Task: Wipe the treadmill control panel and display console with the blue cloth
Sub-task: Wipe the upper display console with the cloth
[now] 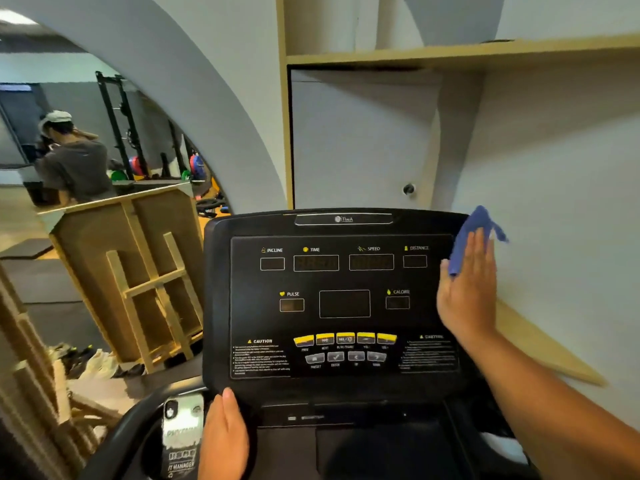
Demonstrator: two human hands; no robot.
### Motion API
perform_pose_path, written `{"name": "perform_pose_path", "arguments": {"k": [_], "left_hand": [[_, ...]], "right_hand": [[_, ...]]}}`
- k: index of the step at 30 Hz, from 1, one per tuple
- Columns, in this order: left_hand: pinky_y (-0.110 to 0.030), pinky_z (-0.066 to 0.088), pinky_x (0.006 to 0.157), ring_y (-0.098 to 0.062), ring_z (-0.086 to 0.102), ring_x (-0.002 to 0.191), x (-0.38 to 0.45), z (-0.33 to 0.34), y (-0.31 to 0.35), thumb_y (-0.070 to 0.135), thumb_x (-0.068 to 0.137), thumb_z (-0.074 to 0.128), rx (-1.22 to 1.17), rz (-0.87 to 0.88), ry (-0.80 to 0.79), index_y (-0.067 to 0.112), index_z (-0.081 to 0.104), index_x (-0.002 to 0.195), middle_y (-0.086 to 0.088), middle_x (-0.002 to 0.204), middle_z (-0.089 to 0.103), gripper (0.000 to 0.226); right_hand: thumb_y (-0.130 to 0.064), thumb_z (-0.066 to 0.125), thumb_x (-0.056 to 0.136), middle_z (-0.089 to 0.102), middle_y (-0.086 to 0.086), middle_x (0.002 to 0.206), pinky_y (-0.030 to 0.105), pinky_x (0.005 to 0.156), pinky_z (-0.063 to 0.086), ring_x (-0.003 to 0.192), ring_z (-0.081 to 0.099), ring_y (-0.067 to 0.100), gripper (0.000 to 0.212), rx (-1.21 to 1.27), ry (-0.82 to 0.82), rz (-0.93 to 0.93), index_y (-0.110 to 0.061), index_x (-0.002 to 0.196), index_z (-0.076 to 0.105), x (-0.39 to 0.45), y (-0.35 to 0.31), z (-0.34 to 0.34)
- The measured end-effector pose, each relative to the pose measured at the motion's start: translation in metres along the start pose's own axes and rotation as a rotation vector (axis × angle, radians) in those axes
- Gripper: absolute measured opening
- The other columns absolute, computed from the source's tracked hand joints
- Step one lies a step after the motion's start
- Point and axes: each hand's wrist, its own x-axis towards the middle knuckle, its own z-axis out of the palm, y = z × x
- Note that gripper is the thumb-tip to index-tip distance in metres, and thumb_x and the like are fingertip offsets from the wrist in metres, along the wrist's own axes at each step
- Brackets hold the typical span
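One wide-angle view, from the person's head, faces forward and slightly down at the treadmill console — close, within arm's reach, both forearms entering from the bottom edge. The lens bends the wall and shelf lines above — no second view shares the scene

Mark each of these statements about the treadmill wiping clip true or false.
1. The right hand presses the blue cloth against the console's right edge. True.
2. The left hand holds the cloth. False: it grips the lower left corner of the console.
3. The display windows show bright numbers. False: they look dark.
4. A row of yellow buttons sits below the centre window. True.
5. The cloth covers the INCLINE label. False: it is at the opposite side, near DISTANCE.
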Motion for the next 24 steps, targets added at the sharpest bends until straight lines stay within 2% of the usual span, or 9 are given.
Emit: {"name": "perform_pose_path", "arguments": {"k": [2, 5, 10, 12, 14, 16, 18, 21, 24], "left_hand": [[-0.043, 0.027, 0.114, -0.036, 0.041, 0.139, 0.002, 0.001, -0.003, 0.039, 0.106, 0.024, 0.010, -0.008, 0.010, 0.000, 0.052, 0.138, -0.023, 0.148, 0.047, 0.058], [-0.044, 0.026, 0.116, -0.036, 0.039, 0.141, 0.005, 0.002, -0.005, 0.042, 0.104, 0.024, 0.002, -0.002, 0.016, -0.003, 0.048, 0.142, -0.023, 0.150, 0.045, 0.063], [-0.041, 0.023, 0.116, -0.035, 0.037, 0.142, 0.002, 0.002, -0.006, 0.037, 0.106, 0.025, -0.024, 0.026, 0.022, -0.003, 0.047, 0.142, -0.023, 0.151, 0.043, 0.058], [-0.040, 0.024, 0.115, -0.037, 0.038, 0.141, -0.001, 0.000, -0.002, 0.035, 0.107, 0.027, -0.036, 0.029, 0.007, -0.004, 0.049, 0.140, -0.025, 0.150, 0.044, 0.055], [-0.040, 0.024, 0.114, -0.038, 0.038, 0.141, -0.002, 0.000, 0.001, 0.034, 0.107, 0.027, -0.042, 0.015, 0.012, -0.006, 0.049, 0.139, -0.027, 0.149, 0.044, 0.055], [-0.040, 0.023, 0.114, -0.039, 0.037, 0.141, 0.001, 0.001, 0.000, 0.033, 0.107, 0.028, -0.041, 0.001, 0.021, -0.007, 0.048, 0.139, -0.028, 0.150, 0.042, 0.055], [-0.040, 0.024, 0.114, -0.039, 0.037, 0.141, 0.002, 0.001, 0.000, 0.033, 0.107, 0.027, -0.030, 0.010, 0.030, -0.007, 0.049, 0.138, -0.028, 0.149, 0.043, 0.055], [-0.041, 0.025, 0.114, -0.039, 0.039, 0.140, 0.002, 0.002, -0.001, 0.034, 0.107, 0.027, -0.049, 0.008, 0.025, -0.005, 0.051, 0.137, -0.028, 0.147, 0.045, 0.055], [-0.043, 0.028, 0.110, -0.040, 0.043, 0.136, -0.001, 0.001, 0.003, 0.037, 0.106, 0.026, -0.056, -0.019, 0.023, -0.002, 0.055, 0.133, -0.027, 0.144, 0.049, 0.055]], "right_hand": [[-0.040, 0.030, 0.104, 0.009, 0.016, 0.167, 0.054, 0.123, 0.014, 0.154, 0.003, 0.033, 0.069, -0.026, 0.044, 0.067, -0.003, 0.158, 0.009, -0.003, -0.022, 0.007], [-0.040, 0.030, 0.103, 0.008, 0.017, 0.167, 0.056, 0.123, 0.009, 0.153, -0.001, 0.037, 0.069, -0.135, 0.012, -0.042, -0.007, 0.159, 0.006, -0.011, -0.049, 0.015], [-0.042, 0.039, 0.099, -0.001, 0.012, 0.168, 0.050, 0.123, -0.005, 0.153, -0.009, 0.036, 0.076, -0.306, -0.193, -0.621, -0.012, 0.160, 0.004, -0.051, -0.064, 0.034], [-0.043, 0.036, 0.098, 0.000, 0.010, 0.168, 0.047, 0.124, -0.003, 0.154, -0.006, 0.033, 0.075, -0.393, -0.284, -0.874, -0.013, 0.160, 0.007, -0.047, -0.043, 0.026], [-0.038, 0.037, 0.097, 0.006, 0.008, 0.168, 0.045, 0.124, 0.004, 0.155, 0.001, 0.030, 0.072, -0.411, -0.303, -0.983, -0.013, 0.160, 0.011, -0.023, -0.013, 0.010], [-0.030, 0.041, 0.093, 0.014, 0.009, 0.167, 0.047, 0.124, 0.011, 0.154, 0.008, 0.029, 0.074, -0.354, -0.241, -0.848, -0.014, 0.160, 0.012, 0.004, 0.012, -0.003], [-0.025, 0.045, 0.093, 0.015, 0.008, 0.167, 0.051, 0.123, 0.013, 0.155, 0.007, 0.028, 0.075, -0.192, -0.156, -0.554, -0.015, 0.159, 0.010, 0.014, 0.022, -0.011], [-0.035, 0.038, 0.101, 0.008, 0.008, 0.168, 0.047, 0.125, 0.005, 0.155, -0.003, 0.025, 0.069, -0.065, -0.079, -0.211, -0.011, 0.160, 0.010, -0.016, 0.016, -0.001], [-0.042, 0.024, 0.103, 0.008, 0.014, 0.167, 0.050, 0.124, 0.006, 0.155, -0.004, 0.029, 0.069, -0.118, -0.138, -0.268, -0.008, 0.160, 0.004, -0.081, 0.007, 0.017]]}}
